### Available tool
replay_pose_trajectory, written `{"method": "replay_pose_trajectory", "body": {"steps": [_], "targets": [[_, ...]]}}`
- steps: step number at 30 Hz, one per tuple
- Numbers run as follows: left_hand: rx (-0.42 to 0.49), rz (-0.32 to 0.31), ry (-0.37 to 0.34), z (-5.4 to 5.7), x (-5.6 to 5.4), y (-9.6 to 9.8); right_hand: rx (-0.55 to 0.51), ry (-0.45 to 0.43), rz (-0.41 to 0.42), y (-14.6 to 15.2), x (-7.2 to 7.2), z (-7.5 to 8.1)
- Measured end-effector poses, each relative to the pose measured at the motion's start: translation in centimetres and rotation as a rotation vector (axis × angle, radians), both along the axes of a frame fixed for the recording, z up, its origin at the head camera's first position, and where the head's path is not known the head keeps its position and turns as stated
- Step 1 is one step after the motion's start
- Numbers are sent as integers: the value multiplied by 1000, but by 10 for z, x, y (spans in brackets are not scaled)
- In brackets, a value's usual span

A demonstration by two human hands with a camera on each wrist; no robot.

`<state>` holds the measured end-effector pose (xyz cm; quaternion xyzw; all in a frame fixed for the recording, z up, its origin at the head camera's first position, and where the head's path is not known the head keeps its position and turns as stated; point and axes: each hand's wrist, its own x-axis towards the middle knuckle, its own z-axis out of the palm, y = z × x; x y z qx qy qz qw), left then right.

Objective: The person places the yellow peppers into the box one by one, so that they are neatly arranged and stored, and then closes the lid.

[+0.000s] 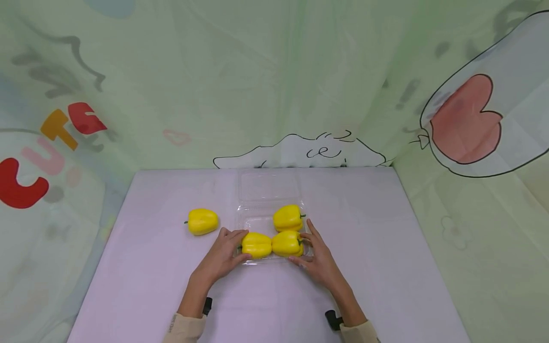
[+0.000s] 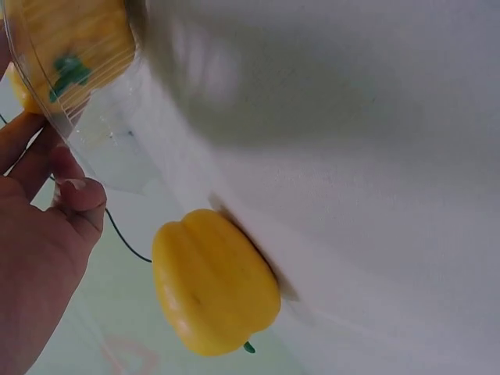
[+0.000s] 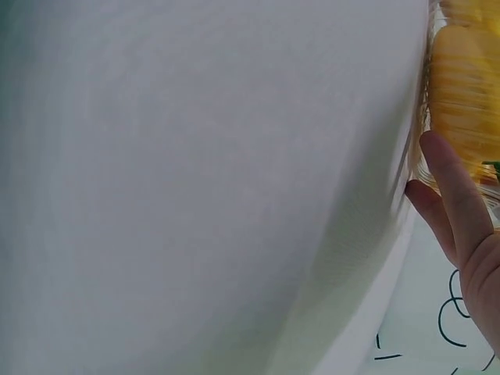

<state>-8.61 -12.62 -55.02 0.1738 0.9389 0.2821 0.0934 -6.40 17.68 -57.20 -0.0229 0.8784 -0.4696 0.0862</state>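
Note:
In the head view a clear plastic clamshell box [image 1: 257,222] lies with its lid folded back. Two yellow bell peppers lie end to end along its near side. My left hand [image 1: 223,252] holds the left pepper [image 1: 256,246], thumb at the near side and fingers at the far side. My right hand [image 1: 319,264] holds the right pepper [image 1: 286,243] between thumb and fingers, its index finger stretched along the box's right side. Behind that one sits another yellow pepper [image 1: 288,217]. The right wrist view shows fingers [image 3: 457,187] against the box's ribbed wall.
A loose yellow bell pepper [image 1: 203,221] lies on the pale table [image 1: 364,214] left of the box, its stem pointing left. The lid [image 1: 269,186] reaches toward the table's back edge. Printed fabric [image 1: 240,85] hangs behind and at both sides.

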Motion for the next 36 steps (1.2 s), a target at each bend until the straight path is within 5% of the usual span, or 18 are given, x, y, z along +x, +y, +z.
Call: {"method": "replay_pose_trajectory", "body": {"steps": [13, 27, 31, 36], "targets": [[9, 40, -13, -8, 10, 1, -14, 7, -9, -3, 2, 1], [50, 40, 125, -9, 13, -10, -4, 19, -26, -5, 4, -2], [75, 93, 214, -4, 9, -22, -1, 30, -31, -5, 4, -2], [134, 257, 380, 4, 1, -44, 3, 34, -30, -5, 5, -3]]}}
